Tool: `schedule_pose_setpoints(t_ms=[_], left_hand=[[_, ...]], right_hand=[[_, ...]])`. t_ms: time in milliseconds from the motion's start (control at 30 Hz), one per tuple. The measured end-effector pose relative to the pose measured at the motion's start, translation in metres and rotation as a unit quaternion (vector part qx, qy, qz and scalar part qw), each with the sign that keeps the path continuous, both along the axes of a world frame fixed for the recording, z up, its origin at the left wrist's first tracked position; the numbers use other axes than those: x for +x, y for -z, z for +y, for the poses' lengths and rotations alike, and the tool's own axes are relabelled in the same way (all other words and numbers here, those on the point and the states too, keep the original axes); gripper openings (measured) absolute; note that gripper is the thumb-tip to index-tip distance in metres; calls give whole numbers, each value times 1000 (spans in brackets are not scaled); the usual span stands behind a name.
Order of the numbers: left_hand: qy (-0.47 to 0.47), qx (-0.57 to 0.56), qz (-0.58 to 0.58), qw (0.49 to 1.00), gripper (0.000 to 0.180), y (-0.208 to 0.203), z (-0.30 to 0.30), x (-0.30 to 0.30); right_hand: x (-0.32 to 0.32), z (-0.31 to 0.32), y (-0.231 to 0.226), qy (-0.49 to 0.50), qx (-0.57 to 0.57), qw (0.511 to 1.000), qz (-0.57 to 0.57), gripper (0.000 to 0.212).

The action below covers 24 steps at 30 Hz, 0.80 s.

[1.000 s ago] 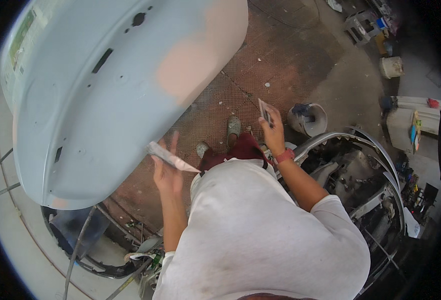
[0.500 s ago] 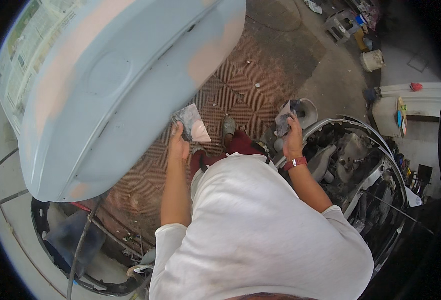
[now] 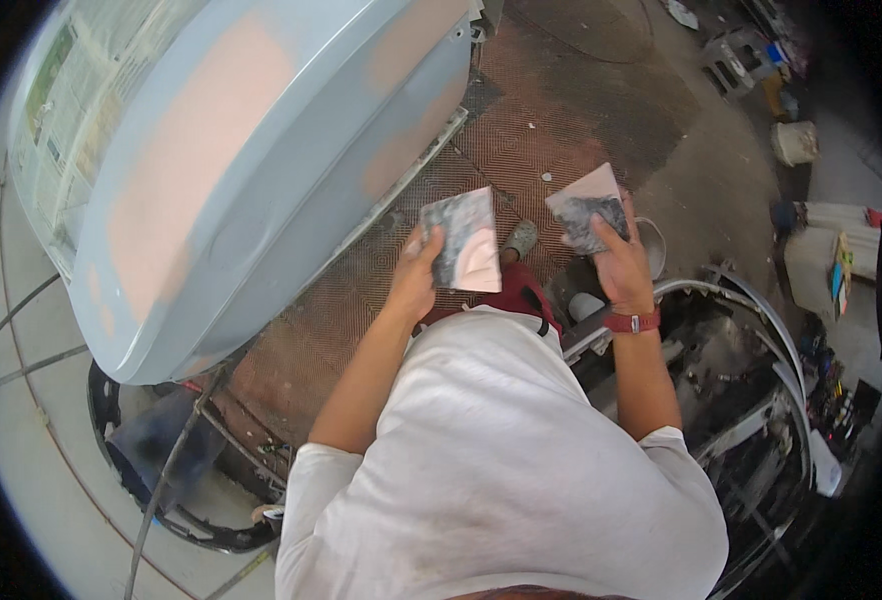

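Observation:
My left hand [image 3: 418,272] grips the edge of a square, flat sanding pad [image 3: 475,240], dark grey and smeared with pale pink dust. Its thumb lies across the near side. To the right, my right hand [image 3: 623,262] pinches a second sanding pad [image 3: 591,205], pale pink at its far corner and dark grey near the thumb. The pads are raised in front of me and apart from each other. Left of my hands stands a large grey car body panel [image 3: 291,200] with pale pink patches [image 3: 201,150]; neither pad touches it.
Reddish-brown patterned matting [image 3: 311,345] covers the floor. At right, a curved car part [image 3: 741,370] lies close to my forearm. A black-rimmed part [image 3: 111,470] and a metal bar [image 3: 176,460] stand at lower left. A grey stool [image 3: 736,62] and a white bucket [image 3: 794,144] are farther off.
Both hands have risen, pads still held, and the left has moved rightward toward the right. My view has shifted, so the grey panel shows more of its pink patches.

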State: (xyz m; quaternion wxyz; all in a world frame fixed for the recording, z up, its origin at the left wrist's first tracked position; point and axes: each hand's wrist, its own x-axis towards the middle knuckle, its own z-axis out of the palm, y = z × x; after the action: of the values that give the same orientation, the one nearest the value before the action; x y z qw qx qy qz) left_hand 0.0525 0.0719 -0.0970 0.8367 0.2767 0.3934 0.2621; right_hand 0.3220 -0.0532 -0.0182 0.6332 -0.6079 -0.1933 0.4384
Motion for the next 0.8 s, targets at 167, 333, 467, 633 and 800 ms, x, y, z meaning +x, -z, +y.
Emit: schedule_pose_setpoints(t_ms=[167, 333, 467, 633, 800], left_hand=[[71, 239, 124, 960, 61, -65, 23, 152], [-30, 281, 159, 946, 68, -97, 59, 260], [-86, 288, 216, 929, 67, -101, 86, 287], [-285, 209, 20, 935, 53, -90, 126, 305], [-210, 97, -116, 966, 42, -119, 133, 310]], right_hand=[[83, 53, -86, -220, -109, 675, -696, 64], [138, 84, -94, -271, -84, 632, -721, 67], [186, 97, -112, -375, -60, 596, -708, 66], [216, 122, -149, -380, 14, 625, -682, 67], [205, 155, -117, -348, 177, 762, -517, 68]])
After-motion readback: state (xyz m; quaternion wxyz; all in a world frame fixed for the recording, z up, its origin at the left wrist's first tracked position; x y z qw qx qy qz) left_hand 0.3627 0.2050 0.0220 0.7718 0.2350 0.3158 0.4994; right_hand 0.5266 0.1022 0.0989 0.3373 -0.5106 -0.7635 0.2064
